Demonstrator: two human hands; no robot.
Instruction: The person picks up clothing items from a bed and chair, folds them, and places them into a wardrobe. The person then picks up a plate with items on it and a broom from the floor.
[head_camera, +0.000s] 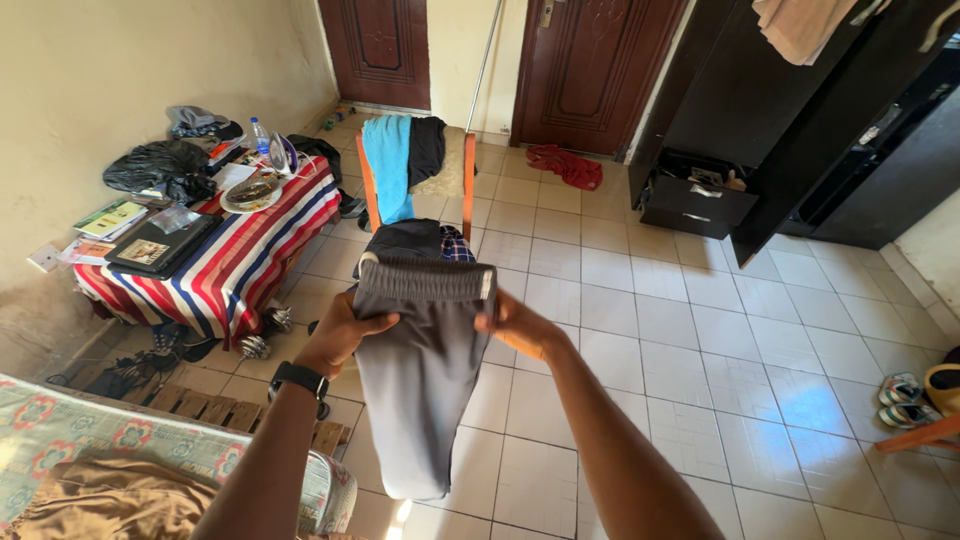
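Above tiled floor (700, 350), grey shorts (425, 370), fingers hidden behind waistband

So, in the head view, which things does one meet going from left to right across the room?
Striped cloth-covered table → left hand → grey elastic-waist trousers → right hand → crumpled red cloth → open dark drawer → sandals.

Home bedroom. Bed (90, 440) with patterned sheet at lower left, dark wardrobe (800, 110) with open drawer, clothes over chair (415, 160), tiled floor (700, 330), striped-cloth counter (240, 260) cluttered with laptop (160, 245), books, bottle.
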